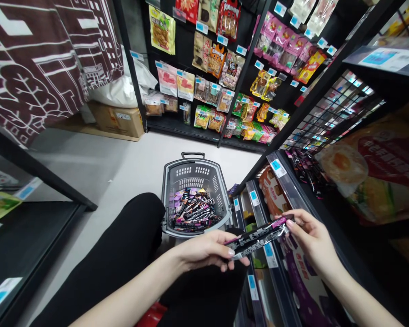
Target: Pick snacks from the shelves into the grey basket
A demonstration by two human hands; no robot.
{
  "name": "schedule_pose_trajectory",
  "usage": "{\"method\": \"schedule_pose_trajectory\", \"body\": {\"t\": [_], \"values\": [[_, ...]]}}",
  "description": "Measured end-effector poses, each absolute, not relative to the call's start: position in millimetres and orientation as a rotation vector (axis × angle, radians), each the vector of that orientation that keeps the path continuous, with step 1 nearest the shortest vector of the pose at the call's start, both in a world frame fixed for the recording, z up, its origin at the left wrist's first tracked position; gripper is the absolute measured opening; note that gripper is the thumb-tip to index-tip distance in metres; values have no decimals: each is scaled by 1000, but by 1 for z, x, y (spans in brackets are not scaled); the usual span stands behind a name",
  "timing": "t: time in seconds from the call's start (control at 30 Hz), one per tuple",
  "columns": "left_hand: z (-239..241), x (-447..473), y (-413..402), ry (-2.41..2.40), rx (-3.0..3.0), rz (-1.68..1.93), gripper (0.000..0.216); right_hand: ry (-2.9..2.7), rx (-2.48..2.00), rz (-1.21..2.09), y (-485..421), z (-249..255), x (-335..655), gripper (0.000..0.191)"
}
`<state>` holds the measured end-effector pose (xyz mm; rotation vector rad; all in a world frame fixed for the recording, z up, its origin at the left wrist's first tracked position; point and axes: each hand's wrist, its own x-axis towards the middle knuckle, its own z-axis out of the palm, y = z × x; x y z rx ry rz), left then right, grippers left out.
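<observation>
Between my two hands lies a long, narrow black snack packet (255, 241) with pale lettering and a pink end; it may be more than one packet together. My left hand (213, 250) grips its near-left end, thumb on top. My right hand (305, 231) pinches the pink end at the right. Beyond my left hand, a grey plastic shopping basket (168, 181) stands on the floor, with many similar black and purple packets (194, 209) inside. More dark packets (306, 170) lie on the shelf to the right, past my right hand.
Shelves with blue price tags (277, 168) run close along my right side. A black rack with hanging snack bags (213, 59) faces me. Another low black shelf (30, 240) stands at left. A cardboard box (117, 120) sits on the floor beneath a brown patterned cloth (47, 59).
</observation>
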<state>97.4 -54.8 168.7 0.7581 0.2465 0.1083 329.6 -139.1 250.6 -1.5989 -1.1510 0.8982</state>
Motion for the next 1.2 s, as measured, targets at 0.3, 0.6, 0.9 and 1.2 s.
{"method": "schedule_pose_trajectory", "body": {"t": [0.3,0.6,0.9,1.2], "values": [[183,99,-61,326,840,226,27,-1099,-1585,866,-142,253,327,21],[181,100,-60,464,911,358,27,-1126,-1637,702,-146,256,319,20],[166,105,-53,474,413,610,30,-1253,-1565,562,-152,248,317,14],[164,102,-49,391,459,789,35,-999,-1564,831,-142,243,321,24]]}}
